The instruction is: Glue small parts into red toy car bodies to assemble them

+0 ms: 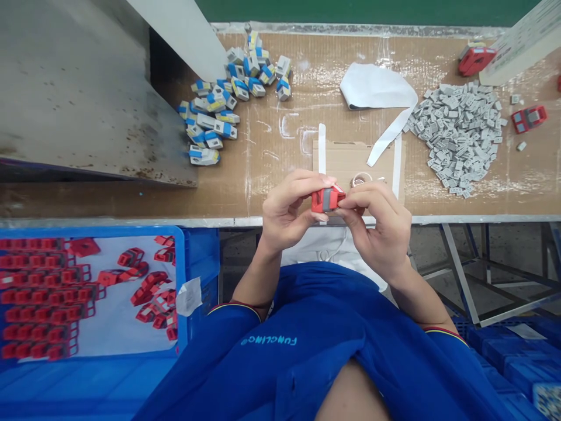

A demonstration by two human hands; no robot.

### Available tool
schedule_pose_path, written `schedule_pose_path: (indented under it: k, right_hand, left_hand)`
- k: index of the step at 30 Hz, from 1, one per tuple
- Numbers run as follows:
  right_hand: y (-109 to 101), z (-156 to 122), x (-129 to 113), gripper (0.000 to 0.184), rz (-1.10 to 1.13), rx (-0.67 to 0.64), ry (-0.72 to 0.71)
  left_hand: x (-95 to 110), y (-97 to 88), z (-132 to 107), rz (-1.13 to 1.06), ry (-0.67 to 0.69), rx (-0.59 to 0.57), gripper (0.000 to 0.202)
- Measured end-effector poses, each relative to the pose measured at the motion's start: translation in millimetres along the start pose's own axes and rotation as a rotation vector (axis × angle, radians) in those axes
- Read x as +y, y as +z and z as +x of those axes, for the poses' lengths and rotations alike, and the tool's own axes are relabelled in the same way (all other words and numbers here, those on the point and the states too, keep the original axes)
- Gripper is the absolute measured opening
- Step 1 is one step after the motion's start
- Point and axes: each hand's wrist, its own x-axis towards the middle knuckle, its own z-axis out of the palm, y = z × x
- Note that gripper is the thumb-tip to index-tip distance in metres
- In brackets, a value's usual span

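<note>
While a red-and-grey plastic housing (pixel 328 197) is gripped from both sides by the left hand (pixel 289 210) and right hand (pixel 377 228), the hands are held together over the near edge of a cardboard-covered workbench (pixel 272 146). Grey small parts (pixel 458 137) are heaped at two o'clock, blue-and-white housings (pixel 214 105) are piled at eleven o'clock, and red frames (pixel 44 298) are laid in a blue crate (pixel 201 257) at eight o'clock.

Paper strip (pixel 391 135) — between right hand (pixel 377 225) and gray pieces (pixel 456 137)
</note>
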Motion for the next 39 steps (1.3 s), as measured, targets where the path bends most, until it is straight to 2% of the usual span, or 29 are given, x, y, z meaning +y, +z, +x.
schedule_pose_path:
  k: [10,18,27,32,39]
  right_hand:
    - [-2.5,2.4,-1.1,0.014,0.071,-0.088,0.011]
    - [-2.6,5.3,-4.7,0.021,0.034,-0.104,-0.011]
    - [-0.7,3.7,-1.6,0.02,0.009,-0.068,-0.025]
    - [-2.6,4.6,1.1,0.02,0.056,-0.052,-0.039]
    - [-6.4,7.1,11.4,0.015,0.068,-0.003,-0.152]
  left_hand:
    - [3.4,-1.3,-0.4,0.041,0.017,-0.013,0.044]
    - [2.4,-0.4,-3.0,0.084,0.041,0.002,0.042]
    - [-1.7,-2.8,-3.4,0.127,0.085,-0.006,0.043]
    - [-5.3,-1.1,-3.2,0.019,0.074,0.024,0.045]
    - [-9.3,9.2,-3.9,-0.299,-0.102,0.045,0.043]
